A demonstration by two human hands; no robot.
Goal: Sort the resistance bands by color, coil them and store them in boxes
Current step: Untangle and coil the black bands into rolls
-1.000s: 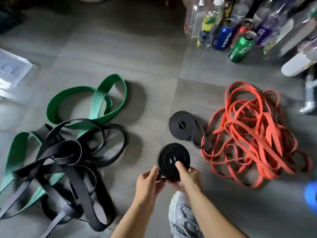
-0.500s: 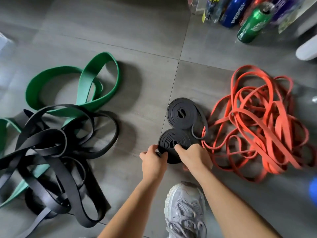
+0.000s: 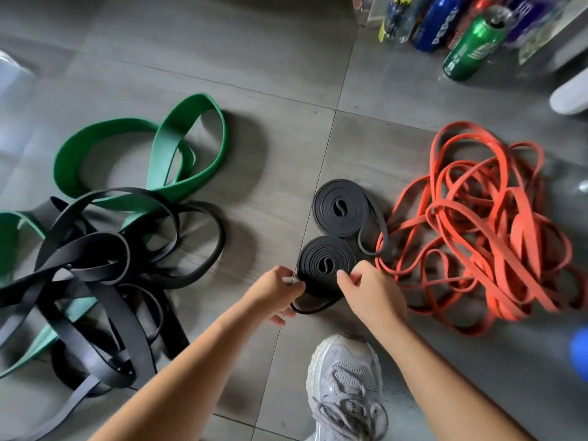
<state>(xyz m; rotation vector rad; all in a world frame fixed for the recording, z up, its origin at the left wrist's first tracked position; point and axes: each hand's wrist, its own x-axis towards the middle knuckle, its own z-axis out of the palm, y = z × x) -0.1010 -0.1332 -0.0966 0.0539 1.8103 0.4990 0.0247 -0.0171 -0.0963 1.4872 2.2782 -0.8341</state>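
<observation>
A coiled black band (image 3: 324,265) lies on the grey floor, touching a second black coil (image 3: 339,207) just behind it, whose tail loops out to the right. My left hand (image 3: 278,289) pinches the near coil's left edge and loose end. My right hand (image 3: 370,289) holds its right edge with curled fingers. A pile of loose black bands (image 3: 95,268) lies at the left over green bands (image 3: 159,144). Tangled orange bands (image 3: 483,224) lie at the right. No box is in view.
Cans and bottles stand at the back right, among them a green can (image 3: 471,46) and a blue can (image 3: 436,23). My grey sneaker (image 3: 346,386) is on the floor below the hands. A white object (image 3: 569,97) sits at the right edge.
The coil was held up in both hands a second ago; it has been lowered onto the floor beside the first coil. Both hands stay on its edges.
</observation>
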